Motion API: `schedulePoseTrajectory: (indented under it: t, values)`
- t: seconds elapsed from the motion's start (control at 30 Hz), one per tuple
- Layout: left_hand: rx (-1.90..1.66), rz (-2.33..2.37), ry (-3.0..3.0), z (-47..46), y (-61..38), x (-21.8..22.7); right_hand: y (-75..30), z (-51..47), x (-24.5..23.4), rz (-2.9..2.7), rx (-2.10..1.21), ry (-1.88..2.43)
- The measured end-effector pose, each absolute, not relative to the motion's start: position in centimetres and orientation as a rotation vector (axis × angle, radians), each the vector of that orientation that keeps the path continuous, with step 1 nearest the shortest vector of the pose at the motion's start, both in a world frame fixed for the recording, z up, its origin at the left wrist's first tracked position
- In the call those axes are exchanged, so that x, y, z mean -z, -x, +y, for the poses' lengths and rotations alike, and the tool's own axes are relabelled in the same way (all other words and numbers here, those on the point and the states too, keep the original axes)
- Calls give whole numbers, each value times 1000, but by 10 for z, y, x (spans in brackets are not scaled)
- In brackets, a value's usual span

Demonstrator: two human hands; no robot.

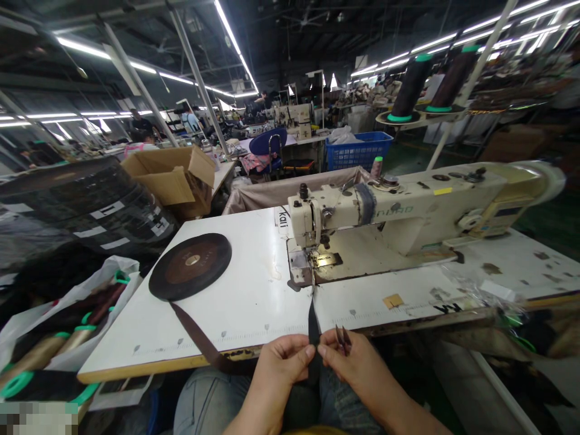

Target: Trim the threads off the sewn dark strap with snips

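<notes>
My left hand (286, 360) and my right hand (351, 356) pinch a dark strip of tape (313, 320) between thumbs and fingers, side by side at the table's front edge. From there the strip runs up towards the presser foot of a sewing machine (389, 229). Tucked in my right hand are thread snips (341, 337), their two pointed blades sticking up. A flat roll of brown-black tape (190, 266) lies to the left on the table. Its loose end (197, 332) drops over the front edge and disappears behind my left forearm.
A white tabletop (254, 296) with ruler marks carries the machine. Left of it stand a bag of thread cones (90, 308), large wrapped rolls (90, 205) and an open cardboard box (167, 175). Two thread cones (412, 87) stand above right. Behind is a blue basket (357, 151).
</notes>
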State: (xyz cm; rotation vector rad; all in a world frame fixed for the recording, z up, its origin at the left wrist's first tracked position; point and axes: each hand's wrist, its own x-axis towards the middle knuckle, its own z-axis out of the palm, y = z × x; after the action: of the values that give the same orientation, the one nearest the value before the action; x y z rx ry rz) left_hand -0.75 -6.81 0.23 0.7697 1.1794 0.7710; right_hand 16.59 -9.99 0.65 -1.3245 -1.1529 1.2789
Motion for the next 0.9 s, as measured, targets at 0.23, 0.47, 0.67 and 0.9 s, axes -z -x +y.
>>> schedulePoseTrajectory:
  t: [0.23, 0.47, 0.67, 0.9]
  values:
    - [-756, 1080, -758, -72, 4, -11, -161, -100, -11, -1162, -1166, 1336]
    - [-753, 1187, -930, -66, 3, -6, -160, -101, -7, -1159, -1132, 1363]
    - [-760, 1178, -928, -64, 2, -10, -162, -103, -11, -1151, -1207, 1316]
    - [-736, 1015, -799, -66, 2, -14, -161, -104, -17, -1142, -1144, 1347]
